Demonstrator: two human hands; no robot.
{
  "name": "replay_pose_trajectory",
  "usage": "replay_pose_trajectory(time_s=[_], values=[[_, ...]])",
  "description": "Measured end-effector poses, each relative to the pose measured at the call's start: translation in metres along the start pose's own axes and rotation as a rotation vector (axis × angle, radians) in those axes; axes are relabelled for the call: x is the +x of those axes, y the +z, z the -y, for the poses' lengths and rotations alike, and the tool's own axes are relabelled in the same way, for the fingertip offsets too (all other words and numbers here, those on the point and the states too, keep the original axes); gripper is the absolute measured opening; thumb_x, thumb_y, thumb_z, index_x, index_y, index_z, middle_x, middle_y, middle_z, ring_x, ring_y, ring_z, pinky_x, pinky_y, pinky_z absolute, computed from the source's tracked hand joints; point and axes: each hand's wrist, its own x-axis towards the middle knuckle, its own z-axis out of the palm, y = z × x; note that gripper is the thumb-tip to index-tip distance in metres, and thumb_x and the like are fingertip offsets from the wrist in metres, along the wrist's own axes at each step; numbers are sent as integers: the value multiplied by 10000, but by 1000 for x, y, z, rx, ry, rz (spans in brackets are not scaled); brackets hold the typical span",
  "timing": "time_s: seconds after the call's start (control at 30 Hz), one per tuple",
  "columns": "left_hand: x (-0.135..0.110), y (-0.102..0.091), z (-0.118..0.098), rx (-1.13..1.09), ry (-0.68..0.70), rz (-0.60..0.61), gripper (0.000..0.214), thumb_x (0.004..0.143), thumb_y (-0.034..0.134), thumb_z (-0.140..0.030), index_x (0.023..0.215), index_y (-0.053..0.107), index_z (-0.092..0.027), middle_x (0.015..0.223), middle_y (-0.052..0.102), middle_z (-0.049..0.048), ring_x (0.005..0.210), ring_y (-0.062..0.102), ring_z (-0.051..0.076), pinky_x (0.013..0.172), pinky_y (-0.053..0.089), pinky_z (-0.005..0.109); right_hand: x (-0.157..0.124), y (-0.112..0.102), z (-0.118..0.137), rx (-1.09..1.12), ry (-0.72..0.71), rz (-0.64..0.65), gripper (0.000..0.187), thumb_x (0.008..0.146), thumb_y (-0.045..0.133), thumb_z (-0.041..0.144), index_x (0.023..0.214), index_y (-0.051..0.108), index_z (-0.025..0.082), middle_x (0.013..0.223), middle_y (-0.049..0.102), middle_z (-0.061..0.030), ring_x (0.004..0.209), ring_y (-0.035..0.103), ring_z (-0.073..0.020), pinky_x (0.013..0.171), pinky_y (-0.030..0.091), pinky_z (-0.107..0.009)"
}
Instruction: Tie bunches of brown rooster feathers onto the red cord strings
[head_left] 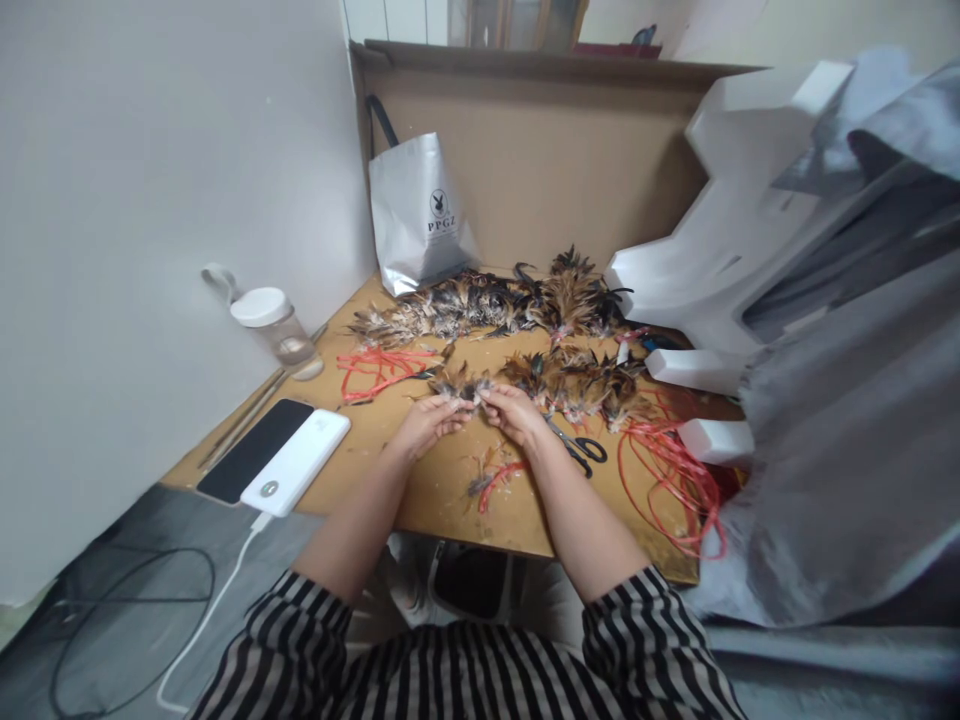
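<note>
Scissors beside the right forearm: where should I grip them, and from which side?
I'd grip the black handle loops, coming from the right. The scissors lie flat on the table, loops pointing right and toward the person, while the blade end faces the right hand, making that side the more awkward approach.

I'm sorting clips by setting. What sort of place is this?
Probably a small handcraft workspace, though whether in a home or a workshop I can't tell: rows of feathers lie on a table, with red string and scissors nearby.
</note>
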Motion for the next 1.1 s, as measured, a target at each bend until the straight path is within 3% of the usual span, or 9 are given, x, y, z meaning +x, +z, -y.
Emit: replay_pose_trajectory(time_s=[0.2,0.37,0.53,0.83,0.97,1.1], values=[[0,2,3,-69,-42,25,265,682,653,-259,896,639,-103,953,652,126,675,621,105,584,467,178,-3,7,-2,-75,-28,8,304,543,719,339,616,501,142,506,494,45,409,342,-29,407,198,-171],[0,5,4,-38,-27,-80,262,660,670,-274,846,637,-93,826,673,107,593,599,81,528,437,156,-4,12,-5,-115,-72,-4,295,573,696,350,590,477,153,446,443,64,386,318,-33,404,184,-182],[0,11,7,58,-6,-131,315,631,683,-328,823,635,-84,794,673,109,548,581,82,498,424,171,-3,19,-7,-191,-139,-97,287,587,673,368,570,470,166,404,411,73,362,282,-39,400,178,-200],[1,13,9,43,-19,-148,315,587,711,-322,770,623,-80,720,666,91,525,570,78,492,420,171,3,21,-18,-383,-285,-211,228,593,649,351,578,521,162,513,497,51,474,394,-70,499,299,-207],[2,12,11,56,-10,-171,297,581,714,-315,733,616,-79,668,654,77,504,560,78,483,415,177,2,21,-19,-365,-274,-200,248,585,662,355,561,510,160,485,469,59,453,369,-61,474,276,-202],[2,9,11,32,0,-167,279,594,705,-305,737,618,-82,632,636,50,487,547,70,467,402,169,-1,20,-16,-294,-165,-127,263,602,658,396,604,544,159,422,427,68,390,317,-51,414,207,-199]])
